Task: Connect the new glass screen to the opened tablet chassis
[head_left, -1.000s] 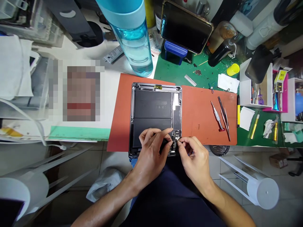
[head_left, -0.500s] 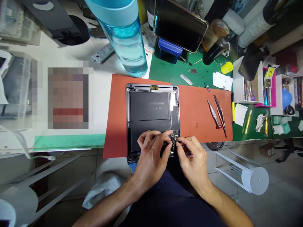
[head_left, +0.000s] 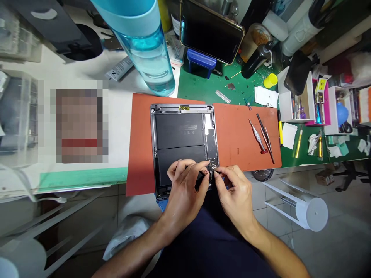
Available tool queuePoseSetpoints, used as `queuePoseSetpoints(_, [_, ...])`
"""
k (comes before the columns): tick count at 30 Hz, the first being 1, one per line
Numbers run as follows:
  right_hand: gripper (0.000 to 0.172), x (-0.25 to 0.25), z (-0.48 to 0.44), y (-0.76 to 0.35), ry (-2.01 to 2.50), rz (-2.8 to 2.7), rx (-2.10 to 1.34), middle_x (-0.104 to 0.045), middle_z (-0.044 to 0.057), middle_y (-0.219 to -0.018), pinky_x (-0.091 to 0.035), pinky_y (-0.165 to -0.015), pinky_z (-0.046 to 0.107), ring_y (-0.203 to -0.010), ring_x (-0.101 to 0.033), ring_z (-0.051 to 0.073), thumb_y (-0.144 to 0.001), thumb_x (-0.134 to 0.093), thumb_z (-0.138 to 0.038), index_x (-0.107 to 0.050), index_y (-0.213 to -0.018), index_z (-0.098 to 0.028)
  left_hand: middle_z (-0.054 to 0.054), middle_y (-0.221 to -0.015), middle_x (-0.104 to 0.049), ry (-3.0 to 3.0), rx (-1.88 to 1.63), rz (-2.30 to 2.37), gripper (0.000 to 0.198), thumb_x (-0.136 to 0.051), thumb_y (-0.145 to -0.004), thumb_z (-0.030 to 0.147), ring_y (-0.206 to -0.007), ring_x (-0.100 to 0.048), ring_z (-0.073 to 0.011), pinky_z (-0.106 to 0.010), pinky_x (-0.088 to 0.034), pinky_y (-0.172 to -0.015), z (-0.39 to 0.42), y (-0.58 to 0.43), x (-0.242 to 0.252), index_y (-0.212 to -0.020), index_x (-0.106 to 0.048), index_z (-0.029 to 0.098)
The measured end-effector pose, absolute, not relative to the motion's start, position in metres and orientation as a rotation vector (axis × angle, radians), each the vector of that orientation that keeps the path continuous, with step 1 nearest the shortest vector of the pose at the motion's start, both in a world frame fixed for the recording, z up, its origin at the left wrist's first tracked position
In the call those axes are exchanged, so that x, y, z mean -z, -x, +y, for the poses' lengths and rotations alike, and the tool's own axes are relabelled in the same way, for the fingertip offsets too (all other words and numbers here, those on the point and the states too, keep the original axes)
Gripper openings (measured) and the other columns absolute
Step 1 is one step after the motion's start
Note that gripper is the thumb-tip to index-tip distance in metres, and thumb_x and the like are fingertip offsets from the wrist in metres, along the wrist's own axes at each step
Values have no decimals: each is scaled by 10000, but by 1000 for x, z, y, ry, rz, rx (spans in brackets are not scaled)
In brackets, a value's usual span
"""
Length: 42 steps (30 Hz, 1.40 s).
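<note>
An opened tablet (head_left: 179, 133) lies on an orange mat, its dark battery cells showing and its near end over the table edge. Along its right side runs a strip of metal plates and a small circuit board (head_left: 213, 163). My left hand (head_left: 185, 191) rests over the lower part of the tablet, thumb and fingertips closed at the board. From the right, my right hand (head_left: 236, 195) meets it there, thumb and index finger pinched together. Whatever sits between the fingertips of either hand is too small to make out.
Tweezers (head_left: 265, 133) and a screwdriver (head_left: 257, 136) lie on the orange mat (head_left: 232, 143). Behind the tablet stand a blue water bottle (head_left: 150, 58) and a phone (head_left: 211, 31) on a blue stand. White boxes of tools (head_left: 307, 104) stand at the right; a stool (head_left: 314, 214) is below.
The view has shifted slightly, so the table things appear a little further left. Both hands keep nearly the same pinched pose at the circuit board.
</note>
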State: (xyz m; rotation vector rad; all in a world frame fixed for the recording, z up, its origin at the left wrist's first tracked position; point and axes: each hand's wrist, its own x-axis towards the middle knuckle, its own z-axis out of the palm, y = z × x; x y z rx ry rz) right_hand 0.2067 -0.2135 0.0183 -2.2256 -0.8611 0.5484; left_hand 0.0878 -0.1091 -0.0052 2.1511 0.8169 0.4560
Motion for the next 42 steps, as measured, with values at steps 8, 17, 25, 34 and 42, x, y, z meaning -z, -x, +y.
queuePoseSetpoints(8, [193, -18, -214, -206, 2241, -827, -557, -669, 32, -914, -529, -668, 295, -732, -652, 157, -1032, -596, -235, -783, -1077, -222, -4, -1011, -751, -2174, -466, 837, 235, -595, -1051, 207, -1101, -589, -227, -456, -340, -1038, -112, -94, 3, -1278, -627, 258])
queuePoseSetpoints(17, [214, -19, -212, -202, 2225, -808, -566, -648, 29, -906, -539, -685, 293, -748, -638, 155, -1043, -573, -219, -781, -1090, -215, -25, -908, -714, -2223, -445, 878, 108, -611, -1027, 178, -1066, -552, -265, -489, -341, -1005, -116, -102, 0, -1089, -693, 211])
queuePoseSetpoints(25, [185, -21, -213, -202, 2250, -785, -542, -652, 34, -914, -552, -622, 268, -744, -648, 155, -1037, -592, -238, -770, -1086, -221, -21, -908, -705, -2272, -477, 768, 113, -628, -1005, 138, -1027, -580, -259, -491, -364, -997, -122, -91, 1, -984, -694, 228])
queuePoseSetpoints(34, [128, -19, -209, -209, 2269, -779, -560, -643, 10, -874, -523, -617, 254, -695, -618, 140, -1020, -642, -239, -757, -963, -230, -10, -921, -687, -2245, -552, 730, 181, -656, -974, 70, -979, -592, -224, -493, -390, -1032, -123, -85, 1, -1048, -666, 235])
queuePoseSetpoints(42, [120, -18, -208, -210, 2255, -756, -604, -627, 2, -864, -475, -569, 241, -687, -594, 132, -1020, -657, -258, -755, -958, -229, -17, -955, -680, -2227, -553, 727, 193, -665, -968, 64, -1015, -599, -227, -500, -389, -1070, -122, -85, 1, -1058, -659, 235])
